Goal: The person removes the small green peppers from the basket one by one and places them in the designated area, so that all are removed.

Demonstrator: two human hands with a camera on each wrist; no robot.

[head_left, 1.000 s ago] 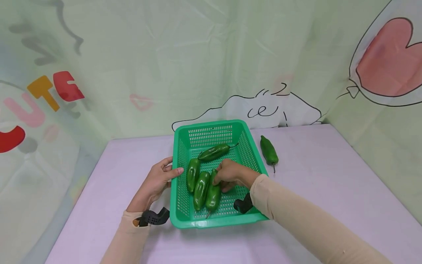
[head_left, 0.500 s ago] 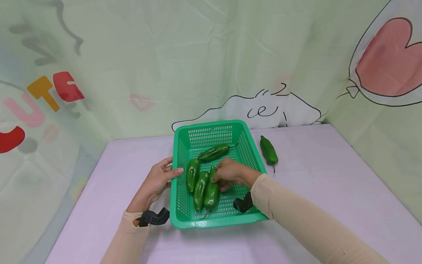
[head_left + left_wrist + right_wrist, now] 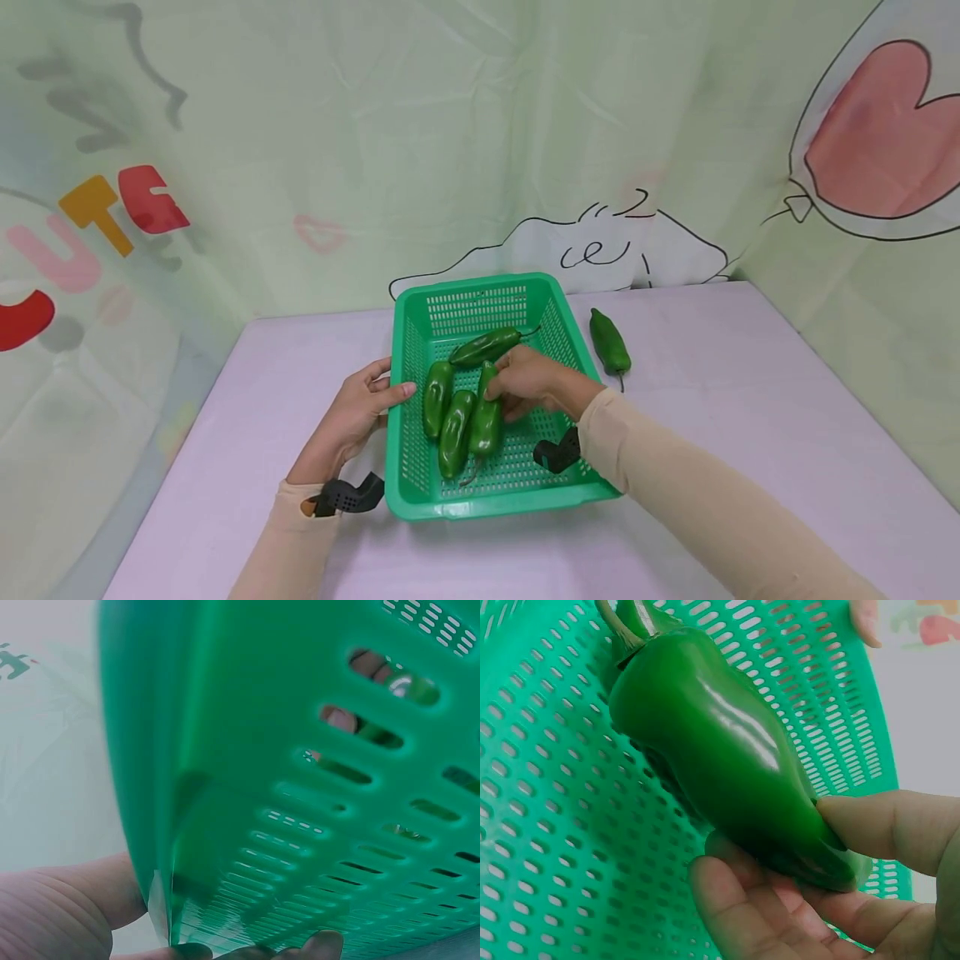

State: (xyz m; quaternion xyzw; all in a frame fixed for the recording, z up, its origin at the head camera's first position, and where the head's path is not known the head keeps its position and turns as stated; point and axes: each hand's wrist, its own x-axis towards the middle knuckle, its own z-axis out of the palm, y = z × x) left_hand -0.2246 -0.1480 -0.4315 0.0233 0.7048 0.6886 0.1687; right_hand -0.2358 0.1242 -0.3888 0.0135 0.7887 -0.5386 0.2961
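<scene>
In the basket [image 3: 498, 504], the right hand [image 3: 527, 383] pinches a pepper [image 3: 486, 429] between thumb and curled fingers, having just shifted it slightly toward the far end, so its place seems unsettled, while the left hand [image 3: 362, 410] grips the basket, thumb over its rim [image 3: 398, 333].

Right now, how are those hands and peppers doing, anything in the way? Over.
Left hand gripping green basket by its rim. Right hand gripping one pepper inside. Three other peppers in there, none on top of it.
</scene>
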